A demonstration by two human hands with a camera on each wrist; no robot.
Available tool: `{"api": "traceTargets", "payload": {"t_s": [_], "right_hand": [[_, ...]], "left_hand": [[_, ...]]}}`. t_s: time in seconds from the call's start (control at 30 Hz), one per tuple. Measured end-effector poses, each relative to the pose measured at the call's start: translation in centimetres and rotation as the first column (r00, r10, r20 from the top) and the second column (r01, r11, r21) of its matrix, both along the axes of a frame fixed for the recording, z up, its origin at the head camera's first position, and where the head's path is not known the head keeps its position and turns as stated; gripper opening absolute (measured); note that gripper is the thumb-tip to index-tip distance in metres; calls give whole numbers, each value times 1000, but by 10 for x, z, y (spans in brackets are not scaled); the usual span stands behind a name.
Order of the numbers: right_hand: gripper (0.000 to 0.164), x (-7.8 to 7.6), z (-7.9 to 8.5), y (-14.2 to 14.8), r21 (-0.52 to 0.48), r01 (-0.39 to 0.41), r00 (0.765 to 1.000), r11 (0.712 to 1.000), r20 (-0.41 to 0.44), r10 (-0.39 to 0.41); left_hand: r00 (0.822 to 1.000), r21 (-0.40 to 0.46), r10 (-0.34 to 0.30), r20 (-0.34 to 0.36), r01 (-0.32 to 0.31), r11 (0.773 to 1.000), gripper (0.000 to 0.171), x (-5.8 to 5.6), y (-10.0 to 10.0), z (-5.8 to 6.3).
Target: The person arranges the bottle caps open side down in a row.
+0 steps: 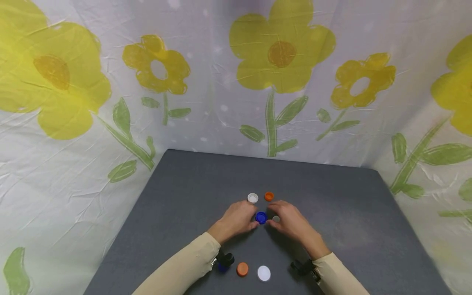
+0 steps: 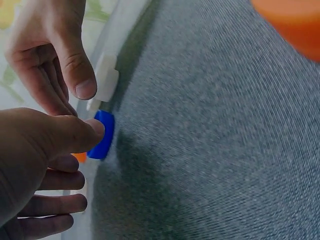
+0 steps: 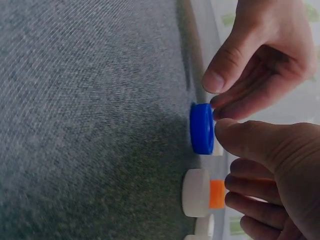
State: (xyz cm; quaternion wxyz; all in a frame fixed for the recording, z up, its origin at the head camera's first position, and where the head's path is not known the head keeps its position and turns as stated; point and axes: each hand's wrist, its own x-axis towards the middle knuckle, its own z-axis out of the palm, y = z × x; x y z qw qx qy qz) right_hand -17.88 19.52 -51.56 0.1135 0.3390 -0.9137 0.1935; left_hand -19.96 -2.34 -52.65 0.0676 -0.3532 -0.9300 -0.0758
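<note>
A blue bottle cap [image 1: 261,217], hollow side up, lies on the dark grey table between both hands. My left hand [image 1: 239,218] is close to its left side, fingers loosely bent. From the right, my right hand [image 1: 291,220] comes near the same cap, with a small white cap [image 1: 276,218] partly hidden beside its fingers. In the right wrist view the blue cap [image 3: 201,129] sits flat on the cloth, the right thumb next to it. Left wrist view: the left thumb overlaps the blue cap [image 2: 106,142]; contact is unclear. Neither hand visibly grips anything.
Beyond the hands lie a white cap [image 1: 252,198] and an orange cap [image 1: 269,196]. Nearer the body are an orange cap [image 1: 242,269], a white cap [image 1: 263,273] and a blue cap [image 1: 223,268], partly behind the left wrist camera. A flowered curtain [image 1: 206,123] surrounds the table.
</note>
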Motion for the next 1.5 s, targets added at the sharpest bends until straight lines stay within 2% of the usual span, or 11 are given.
{"api": "traceTargets", "payload": {"t_s": [0.2, 0.53, 0.67, 0.83, 1.2, 1.5], "right_hand": [[36, -4, -8, -5, 6, -19, 999, 1000, 36, 18], [31, -6, -18, -7, 22, 4, 1000, 1000, 30, -5], [31, -6, -19, -7, 23, 10, 999, 1000, 37, -11], [30, -3, -16, -7, 14, -16, 1000, 1000, 4, 16], [33, 10, 5, -5, -22, -20, 996, 1000, -88, 18], [34, 27, 18, -4, -39, -47, 988, 998, -152, 41]], "left_hand": [[1000, -21, 4, -1, -4, 1000, 31, -4, 3, -10], [999, -15, -2, -37, 1, 1000, 26, -4, 4, -12], [998, -11, -3, -57, 2, 1000, 24, -4, 4, -15], [998, -8, -7, -66, 6, 1000, 23, -3, 4, -16], [992, 56, -63, -110, 70, 996, 20, 8, -4, 6], [976, 118, -112, -186, 136, 984, 23, 27, -12, 23]]}}
